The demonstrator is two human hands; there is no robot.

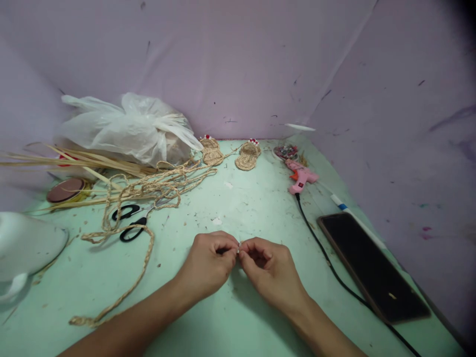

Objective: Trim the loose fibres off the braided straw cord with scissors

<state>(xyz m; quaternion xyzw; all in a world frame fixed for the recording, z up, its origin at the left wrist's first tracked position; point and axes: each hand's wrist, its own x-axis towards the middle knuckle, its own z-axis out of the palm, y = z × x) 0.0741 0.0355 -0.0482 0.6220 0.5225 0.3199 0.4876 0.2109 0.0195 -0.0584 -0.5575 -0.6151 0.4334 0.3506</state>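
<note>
Above the front middle of the green table, my left hand and my right hand meet at the fingertips. Both are closed in a pinch around a tiny whitish piece, mostly hidden by the fingers and too small to name. Toward the back stand two small woven slippers, the left one and the right one, each with red and white beads at its far end. Beyond my right hand lies a pink glue gun. A braided straw cord runs along the table left of my left hand.
Black-handled scissors lie under the cord. Behind are straw strips and a white plastic bag. A white mug stands at left. On the right are a phone, a black cable and a small dish of beads.
</note>
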